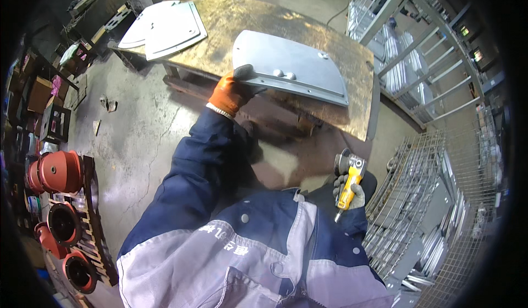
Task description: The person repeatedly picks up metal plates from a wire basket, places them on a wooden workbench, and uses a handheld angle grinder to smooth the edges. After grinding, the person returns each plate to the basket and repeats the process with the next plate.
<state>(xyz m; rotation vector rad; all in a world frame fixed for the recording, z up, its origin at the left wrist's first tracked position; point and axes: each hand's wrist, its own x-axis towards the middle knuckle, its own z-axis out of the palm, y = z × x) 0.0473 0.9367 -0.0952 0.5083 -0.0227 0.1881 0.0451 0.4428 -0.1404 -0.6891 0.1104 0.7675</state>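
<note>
My left hand, in an orange glove with dark fingertips, grips the near left corner of a grey metal plate. The plate has a curved outline, a folded near edge with small holes and a few round knobs on its face. It lies on the worktable, its near edge along the table's front. Down at my right side, my right hand in a grey glove is wrapped round a yellow angle grinder. The grinder's disc end points up, away from the plate.
More metal plates are stacked at the table's far left. A metal rack stands at the right, with a wire mesh cage of metal parts nearer me. Red round castings sit on a wooden pallet at the left.
</note>
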